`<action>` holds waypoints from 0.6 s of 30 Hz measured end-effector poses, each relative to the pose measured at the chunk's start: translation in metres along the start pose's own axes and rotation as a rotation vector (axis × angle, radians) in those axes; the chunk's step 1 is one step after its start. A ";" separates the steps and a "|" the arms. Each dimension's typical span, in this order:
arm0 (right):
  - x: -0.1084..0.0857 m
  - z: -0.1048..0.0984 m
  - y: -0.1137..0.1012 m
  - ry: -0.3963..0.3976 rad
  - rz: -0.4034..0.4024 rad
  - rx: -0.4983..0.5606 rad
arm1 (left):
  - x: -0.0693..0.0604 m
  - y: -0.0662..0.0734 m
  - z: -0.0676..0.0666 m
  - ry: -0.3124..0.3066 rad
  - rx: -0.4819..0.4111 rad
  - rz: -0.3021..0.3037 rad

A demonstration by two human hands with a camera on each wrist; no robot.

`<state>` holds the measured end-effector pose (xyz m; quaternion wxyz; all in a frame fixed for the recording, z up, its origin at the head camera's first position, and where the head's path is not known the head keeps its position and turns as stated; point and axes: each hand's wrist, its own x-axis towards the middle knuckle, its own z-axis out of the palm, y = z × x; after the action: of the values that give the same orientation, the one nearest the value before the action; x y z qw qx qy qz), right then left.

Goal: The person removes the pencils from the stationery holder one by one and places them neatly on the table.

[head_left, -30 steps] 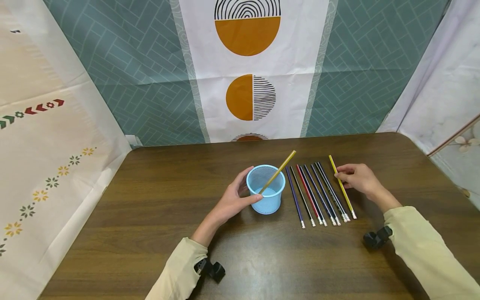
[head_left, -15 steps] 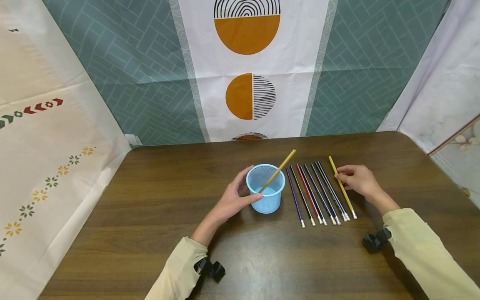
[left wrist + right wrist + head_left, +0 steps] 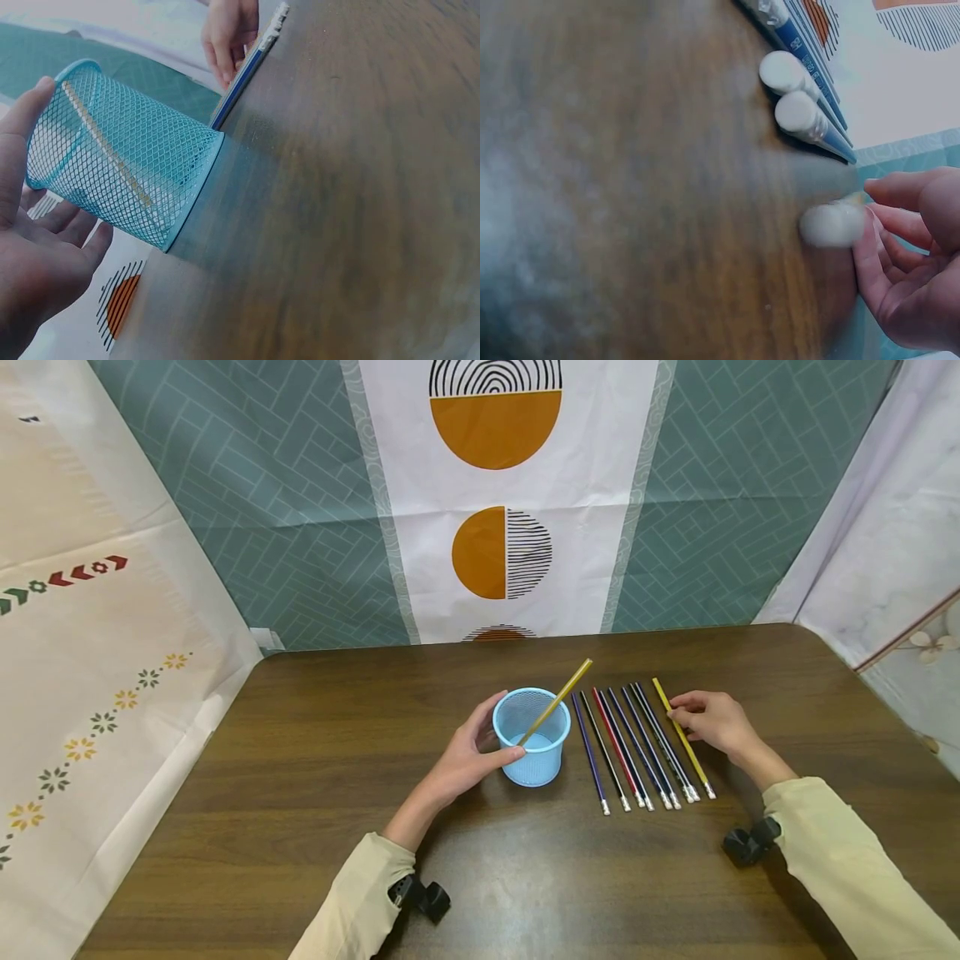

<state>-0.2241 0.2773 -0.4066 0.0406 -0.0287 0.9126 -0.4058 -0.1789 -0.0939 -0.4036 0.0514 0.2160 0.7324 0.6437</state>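
Observation:
In the head view a light blue mesh pencil cup point(image 3: 532, 768) stands on the table, with a yellow pencil point(image 3: 558, 700) leaning in it. My left hand point(image 3: 467, 758) holds this cup from the left, thumb at the rim; the left wrist view shows the fingers beside the mesh wall point(image 3: 127, 142). To the right of the cup lies a row of several dark pencils point(image 3: 647, 752) and one red pencil point(image 3: 617, 745), erasers toward me. At the row's right end my right hand point(image 3: 712, 722) pinches another yellow pencil point(image 3: 690, 752). Its eraser point(image 3: 831, 225) is blurred in the right wrist view.
The brown wooden table point(image 3: 300, 793) has its far edge against a patterned cloth backdrop point(image 3: 315, 527). White printed cloths point(image 3: 112, 693) hang at the left and right sides. Black wrist cameras point(image 3: 431, 902) sit on both sleeves.
The far end of the yellow pencil under my right hand has swung slightly left and nearer, toward the row, the hand moving slightly with it. My left hand and the cup stay put.

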 end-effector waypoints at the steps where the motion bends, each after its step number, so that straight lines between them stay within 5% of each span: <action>1: 0.000 0.000 0.000 -0.001 -0.003 0.001 | 0.000 0.000 0.000 0.000 -0.001 0.000; 18: 0.000 0.000 0.000 -0.007 -0.009 0.012 | 0.000 0.000 0.000 0.000 0.004 0.002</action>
<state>-0.2239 0.2774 -0.4065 0.0423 -0.0340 0.9098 -0.4116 -0.1792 -0.0936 -0.4035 0.0506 0.2169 0.7333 0.6423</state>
